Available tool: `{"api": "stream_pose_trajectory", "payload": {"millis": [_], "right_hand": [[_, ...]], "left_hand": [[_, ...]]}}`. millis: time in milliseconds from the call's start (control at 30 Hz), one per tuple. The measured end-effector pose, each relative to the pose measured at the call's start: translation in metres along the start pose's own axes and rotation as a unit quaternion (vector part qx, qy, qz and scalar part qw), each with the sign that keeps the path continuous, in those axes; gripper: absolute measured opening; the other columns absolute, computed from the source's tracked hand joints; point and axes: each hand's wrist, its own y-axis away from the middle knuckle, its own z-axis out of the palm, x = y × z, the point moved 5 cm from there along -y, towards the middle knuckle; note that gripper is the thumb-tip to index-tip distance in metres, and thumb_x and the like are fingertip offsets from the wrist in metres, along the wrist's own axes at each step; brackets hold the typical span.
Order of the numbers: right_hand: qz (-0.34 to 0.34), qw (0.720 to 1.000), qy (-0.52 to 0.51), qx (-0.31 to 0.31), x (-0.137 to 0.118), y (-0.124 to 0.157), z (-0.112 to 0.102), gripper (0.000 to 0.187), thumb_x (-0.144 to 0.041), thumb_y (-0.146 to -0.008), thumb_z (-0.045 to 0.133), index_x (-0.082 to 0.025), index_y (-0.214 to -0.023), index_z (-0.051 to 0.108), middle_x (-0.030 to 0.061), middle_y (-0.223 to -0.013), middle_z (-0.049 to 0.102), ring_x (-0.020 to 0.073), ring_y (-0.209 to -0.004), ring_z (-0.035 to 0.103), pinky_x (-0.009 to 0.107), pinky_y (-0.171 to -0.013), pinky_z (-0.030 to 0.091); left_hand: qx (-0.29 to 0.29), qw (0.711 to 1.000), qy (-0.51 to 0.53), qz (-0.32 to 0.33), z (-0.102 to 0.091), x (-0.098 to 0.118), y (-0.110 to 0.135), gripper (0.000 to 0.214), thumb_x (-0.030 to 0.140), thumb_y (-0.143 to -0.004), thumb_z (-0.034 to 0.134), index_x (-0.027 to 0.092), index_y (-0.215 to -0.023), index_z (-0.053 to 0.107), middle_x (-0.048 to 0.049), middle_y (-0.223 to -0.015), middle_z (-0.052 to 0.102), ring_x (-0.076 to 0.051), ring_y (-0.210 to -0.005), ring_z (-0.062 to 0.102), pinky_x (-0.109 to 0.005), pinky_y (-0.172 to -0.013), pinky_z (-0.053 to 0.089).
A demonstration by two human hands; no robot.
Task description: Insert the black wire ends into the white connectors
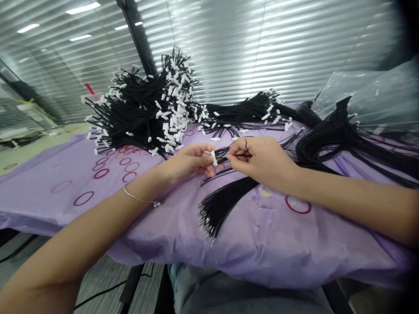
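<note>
My left hand (190, 163) pinches a small white connector (214, 158) between thumb and fingers. My right hand (262, 161) is closed in a pinch on a thin black wire (240, 154) whose end meets the connector. Just below the hands lies a loose bundle of black wires with metal tips (218, 209), fanned out toward the near edge of the purple sheet (262, 244). A thin bracelet (140, 198) circles my left wrist.
A big heap of black wires with white connectors (147, 109) sits at the back left. More finished wires (248, 111) lie behind the hands. A thick black wire bundle (337, 135) runs off right, beside clear plastic bags (369, 96). Window blinds stand behind.
</note>
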Motion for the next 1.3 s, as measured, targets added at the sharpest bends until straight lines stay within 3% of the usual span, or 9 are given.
{"api": "stream_pose_trajectory", "payload": {"millis": [300, 767, 1033, 1300], "right_hand": [[-0.023, 0.999, -0.014, 0.027, -0.001, 0.002, -0.001, 0.005, -0.011, -0.072, 0.059, -0.011, -0.069, 0.062, -0.0039, -0.057, 0.055, 0.0025, -0.05, 0.045, 0.016, -0.052, 0.032], [0.041, 0.997, -0.027, -0.057, 0.007, -0.002, 0.006, 0.003, -0.012, -0.07, 0.059, -0.013, -0.067, 0.061, -0.0037, -0.062, 0.058, 0.0047, -0.055, 0.045, 0.019, -0.057, 0.032], [0.011, 0.998, -0.054, -0.039, 0.007, 0.001, 0.009, 0.014, -0.023, -0.08, 0.056, -0.012, -0.075, 0.063, -0.0018, -0.061, 0.057, 0.0056, -0.053, 0.043, 0.02, -0.056, 0.03], [0.028, 0.997, -0.07, -0.033, 0.006, 0.004, 0.016, 0.014, -0.023, -0.083, 0.053, -0.014, -0.081, 0.063, 0.0002, -0.075, 0.064, 0.0088, -0.065, 0.054, 0.021, -0.061, 0.034]], "left_hand": [[0.004, 1.0, 0.006, -0.008, 0.001, -0.001, 0.0, 0.021, 0.016, -0.077, 0.062, 0.011, -0.092, 0.049, -0.0061, -0.078, 0.068, -0.01, -0.059, 0.064, -0.019, -0.058, 0.047], [0.015, 1.0, 0.004, -0.002, -0.003, -0.004, -0.001, 0.023, 0.017, -0.076, 0.063, 0.011, -0.094, 0.05, -0.0079, -0.08, 0.068, -0.011, -0.06, 0.064, -0.022, -0.059, 0.047], [0.023, 1.0, 0.016, -0.002, -0.003, -0.007, -0.001, 0.024, 0.018, -0.074, 0.066, 0.012, -0.093, 0.052, -0.0071, -0.079, 0.068, -0.011, -0.06, 0.064, -0.022, -0.061, 0.049], [0.054, 0.998, 0.024, 0.007, 0.001, -0.004, 0.002, 0.024, 0.017, -0.074, 0.067, 0.011, -0.093, 0.053, -0.0069, -0.08, 0.069, -0.01, -0.062, 0.065, -0.02, -0.064, 0.05]]}}
